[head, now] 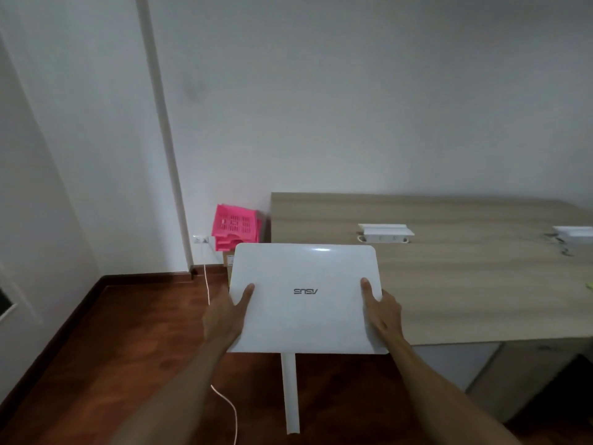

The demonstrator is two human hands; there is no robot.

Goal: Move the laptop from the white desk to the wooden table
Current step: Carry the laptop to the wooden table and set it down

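We are carrying the closed white ASUS laptop (pixel 306 298), left hand (pixel 226 311) and right hand (pixel 383 311) gripping its side edges, toward the wooden table (pixel 465 277); next: lowering it flat onto bare tabletop

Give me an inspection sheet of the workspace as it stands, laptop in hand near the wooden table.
Surface: wooden table mostly bare; near left area open.
Job's things: white laptop closed, lid up, held in the air over the table's left corner and the floor, not set down.
Clutter: two white power-socket boxes toward the table's back; dark marks near the right one.
Grippers: left hand and right hand grip the laptop's side edges, thumbs on the lid.
Cables: thin cord runs from the wall outlet down across the floor.
Surroundings: pink baskets stacked beside the table; white tube below the laptop; white desk not in view.
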